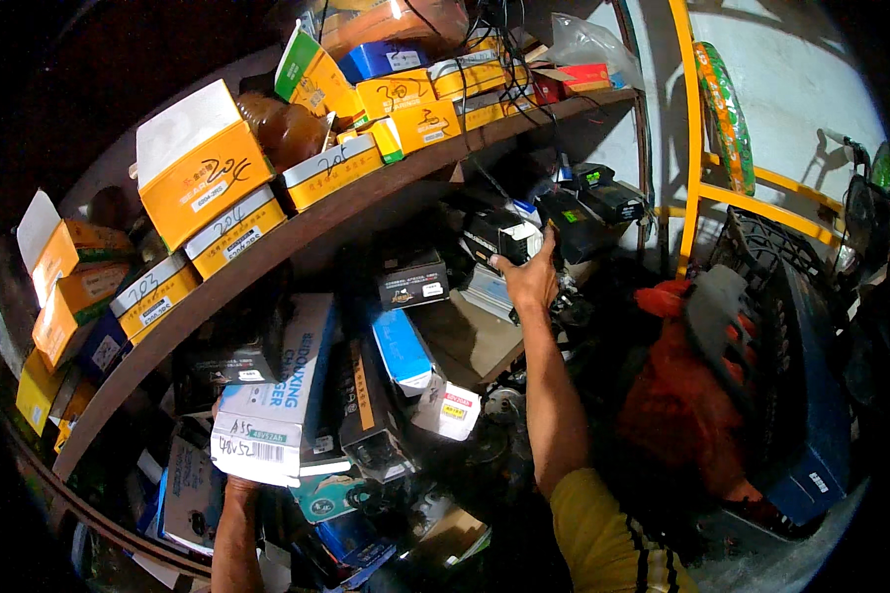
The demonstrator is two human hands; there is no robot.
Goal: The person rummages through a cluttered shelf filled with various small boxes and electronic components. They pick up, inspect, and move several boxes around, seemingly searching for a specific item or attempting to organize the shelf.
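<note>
My right hand (532,279) reaches under the shelf and grips a small black box (494,235), thumb at its near edge and a finger at its pale end. Below that box lies a silver finned metal case (489,291). Lower left, my left hand (239,484) is behind and under the end of a long white-and-blue box (285,390) with handwriting and a label. Most of its fingers are hidden by the box, which it appears to hold tilted. Beside this box are a long black box (366,405) and a blue-and-white box (401,348).
A brown shelf edge (366,203) curves overhead, carrying yellow-and-white boxes (208,163) and dangling black cables (504,59). Another black box (412,282) sits mid-shelf. At right are a yellow metal frame (690,188), a red-orange bundle (687,381) and a dark blue box (806,425).
</note>
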